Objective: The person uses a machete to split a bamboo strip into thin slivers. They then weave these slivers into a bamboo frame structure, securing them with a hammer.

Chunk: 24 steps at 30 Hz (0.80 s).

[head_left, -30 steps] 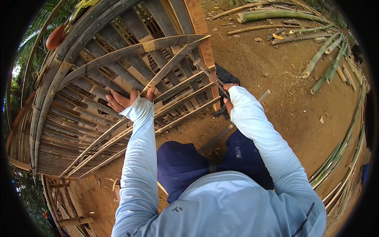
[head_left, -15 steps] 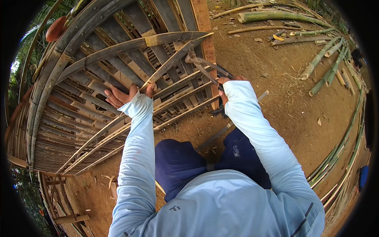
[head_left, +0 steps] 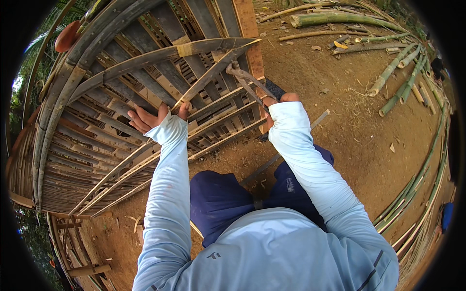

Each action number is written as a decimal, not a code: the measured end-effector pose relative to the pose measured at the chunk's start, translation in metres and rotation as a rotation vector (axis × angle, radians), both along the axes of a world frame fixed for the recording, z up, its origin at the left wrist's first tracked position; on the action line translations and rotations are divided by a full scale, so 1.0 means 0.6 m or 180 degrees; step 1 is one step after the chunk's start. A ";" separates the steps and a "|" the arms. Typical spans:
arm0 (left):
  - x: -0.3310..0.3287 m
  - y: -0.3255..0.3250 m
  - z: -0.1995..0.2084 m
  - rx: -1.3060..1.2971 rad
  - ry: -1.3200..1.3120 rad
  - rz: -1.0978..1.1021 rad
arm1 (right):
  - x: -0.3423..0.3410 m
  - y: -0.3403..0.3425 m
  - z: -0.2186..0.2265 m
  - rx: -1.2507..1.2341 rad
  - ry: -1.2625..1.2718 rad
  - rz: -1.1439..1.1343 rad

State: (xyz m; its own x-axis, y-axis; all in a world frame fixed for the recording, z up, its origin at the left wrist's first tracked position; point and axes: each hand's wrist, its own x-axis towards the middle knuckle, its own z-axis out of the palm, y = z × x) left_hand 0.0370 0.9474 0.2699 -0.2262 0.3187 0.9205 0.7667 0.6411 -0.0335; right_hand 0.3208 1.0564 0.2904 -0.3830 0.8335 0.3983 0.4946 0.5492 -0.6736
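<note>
A curved bamboo frame [head_left: 131, 65] filled with dark slats leans in front of me on the left. My left hand [head_left: 158, 118] is closed at the lower end of a split bamboo strip [head_left: 206, 77]. Its thumb presses near the strip's end, and the other fingers lie over the slats. My right hand [head_left: 279, 104] wraps the handles of rusty pincers [head_left: 238, 72]. The pincers' head touches or lies close to the strip near its upper end; the exact contact is hard to see.
Brown earth [head_left: 340, 126] spreads to the right. Cut green bamboo poles [head_left: 335, 19] lie at the far right, with long thin bamboo strips [head_left: 422, 179] along the right edge. A flat strip [head_left: 264, 169] rests by my knees. A wooden rack [head_left: 87, 269] stands at lower left.
My right hand and forearm have shifted slightly left, and the pincers' handles have moved with them. My left hand stays in the same place on the strip.
</note>
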 end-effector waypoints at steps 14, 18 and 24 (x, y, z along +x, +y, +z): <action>0.006 -0.002 0.004 -0.0045 -0.0207 -0.0073 | -0.039 0.045 -0.019 -0.0875 0.0008 -0.0136; 0.004 0.000 0.000 -0.0036 -0.0239 -0.0050 | -0.024 0.068 -0.035 0.0366 -0.0262 -0.0054; -0.004 0.000 -0.010 0.0053 -0.0140 -0.0012 | 0.007 0.138 -0.014 0.1418 -0.0712 0.0242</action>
